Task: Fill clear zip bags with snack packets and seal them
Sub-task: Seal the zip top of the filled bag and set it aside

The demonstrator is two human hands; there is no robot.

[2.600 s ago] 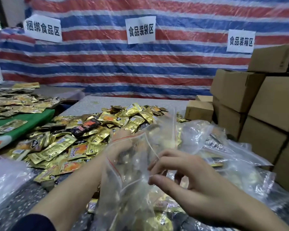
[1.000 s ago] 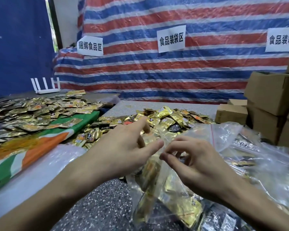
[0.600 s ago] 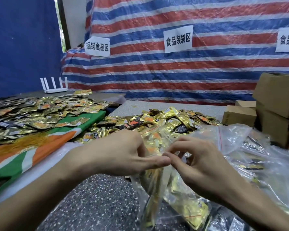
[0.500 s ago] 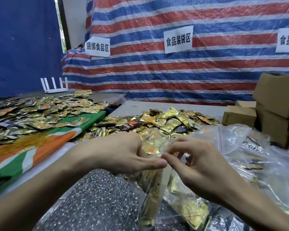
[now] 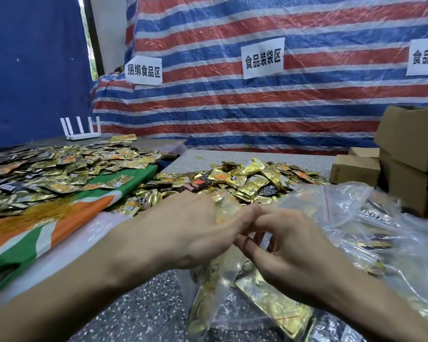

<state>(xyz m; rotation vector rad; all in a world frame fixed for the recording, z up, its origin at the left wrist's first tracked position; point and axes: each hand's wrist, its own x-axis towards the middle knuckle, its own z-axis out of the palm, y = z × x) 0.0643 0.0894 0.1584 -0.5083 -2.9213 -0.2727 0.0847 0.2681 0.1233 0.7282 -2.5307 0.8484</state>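
A clear zip bag (image 5: 218,280) stuffed with gold snack packets hangs between my hands over the speckled table (image 5: 143,314). My left hand (image 5: 190,230) and my right hand (image 5: 282,245) meet at the bag's top edge, thumbs and fingertips pinched together on its zip strip. The strip itself is hidden under my fingers. A heap of loose gold and black snack packets (image 5: 242,178) lies just behind my hands.
More filled clear bags (image 5: 371,223) pile up at the right. Cardboard boxes (image 5: 410,149) stand stacked at the far right. On the left, packets (image 5: 47,169) cover a green, orange and white cloth (image 5: 47,230). A white router (image 5: 82,130) sits by the striped tarp wall.
My head has turned left since the oldest frame. My hands have drawn together: the left came out of the bag and both now pinch its top edge, fingertips touching.
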